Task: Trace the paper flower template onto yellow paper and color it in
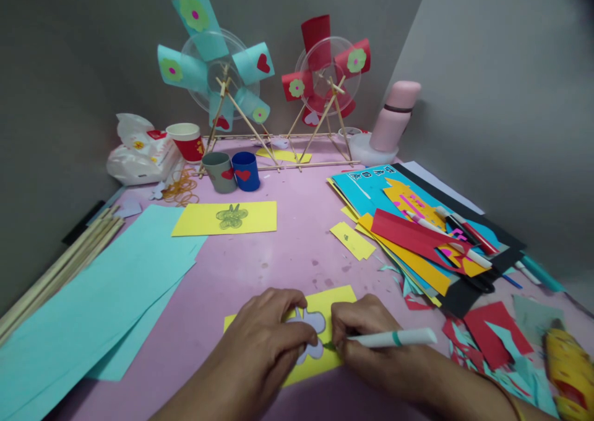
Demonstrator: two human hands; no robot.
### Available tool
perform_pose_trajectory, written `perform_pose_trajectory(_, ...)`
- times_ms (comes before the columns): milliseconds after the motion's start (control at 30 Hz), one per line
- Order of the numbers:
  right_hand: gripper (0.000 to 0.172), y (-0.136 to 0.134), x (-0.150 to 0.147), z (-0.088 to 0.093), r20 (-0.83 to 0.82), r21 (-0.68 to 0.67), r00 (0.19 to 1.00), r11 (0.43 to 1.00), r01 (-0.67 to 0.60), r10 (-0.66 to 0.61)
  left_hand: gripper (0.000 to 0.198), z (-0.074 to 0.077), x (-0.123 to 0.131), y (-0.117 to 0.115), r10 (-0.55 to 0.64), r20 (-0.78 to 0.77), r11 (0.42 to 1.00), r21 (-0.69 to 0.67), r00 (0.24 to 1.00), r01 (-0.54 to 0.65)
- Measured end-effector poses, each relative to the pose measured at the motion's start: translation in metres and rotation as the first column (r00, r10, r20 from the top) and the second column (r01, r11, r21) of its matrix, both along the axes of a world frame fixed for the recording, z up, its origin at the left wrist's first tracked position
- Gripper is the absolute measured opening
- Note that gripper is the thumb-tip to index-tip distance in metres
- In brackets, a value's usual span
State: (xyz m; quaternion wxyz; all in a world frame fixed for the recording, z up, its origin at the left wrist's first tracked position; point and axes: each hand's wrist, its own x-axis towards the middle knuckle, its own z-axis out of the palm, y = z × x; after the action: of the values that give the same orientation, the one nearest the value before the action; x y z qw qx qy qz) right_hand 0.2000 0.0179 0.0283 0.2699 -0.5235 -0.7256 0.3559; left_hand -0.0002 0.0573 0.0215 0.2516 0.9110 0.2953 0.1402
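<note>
My left hand (266,337) presses a pale lilac flower-shaped template (314,322) down onto a yellow paper sheet (338,300) at the near edge of the pink table (288,254). Its fingers are curled over the template's left side. My right hand (366,334) grips a white marker with a green band (394,338), its tip touching the paper at the template's lower right edge. Another yellow sheet (225,218) with a green flower outline drawn on it lies farther back.
Large light-blue paper sheets (93,303) cover the left, with wooden sticks (55,272) beside them. A pile of coloured paper with pens (417,235) lies right, scraps (496,340) nearer. At the back stand two paper windmills (218,74) (325,74), small cups (234,172) and a pink bottle (394,117).
</note>
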Motion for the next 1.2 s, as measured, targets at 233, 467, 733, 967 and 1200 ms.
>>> perform_pose_trajectory(233, 0.01, 0.0, 0.001, -0.006, -0.077, 0.083, 0.996, 0.996, -0.045, 0.052, 0.028, -0.002, -0.002, -0.002, 0.008, 0.006, 1.0, -0.01, 1.0, -0.008)
perform_pose_trajectory(467, 0.011, 0.0, 0.002, -0.007, -0.115, 0.122, 0.989, 0.99, -0.074, 0.088, 0.028, 0.0, -0.001, -0.001, -0.002, 0.016, 1.0, -0.012, 1.0, 0.002)
perform_pose_trajectory(733, 0.015, -0.001, 0.002, -0.011, -0.175, 0.125, 0.975, 0.985, -0.119, 0.139, 0.027, -0.001, -0.001, 0.001, -0.005, 0.005, 1.0, 0.002, 1.0, 0.005)
perform_pose_trajectory(967, 0.016, -0.003, 0.0, -0.013, -0.218, 0.144, 0.964, 0.982, -0.123, 0.153, 0.027, 0.0, 0.001, 0.001, -0.009, -0.009, 1.0, 0.022, 1.0, 0.009)
perform_pose_trajectory(1200, 0.016, -0.001, -0.003, -0.013, -0.231, 0.175, 0.959, 0.976, -0.126, 0.165, 0.028, 0.0, 0.0, 0.001, -0.002, -0.013, 1.0, -0.005, 1.0, 0.002)
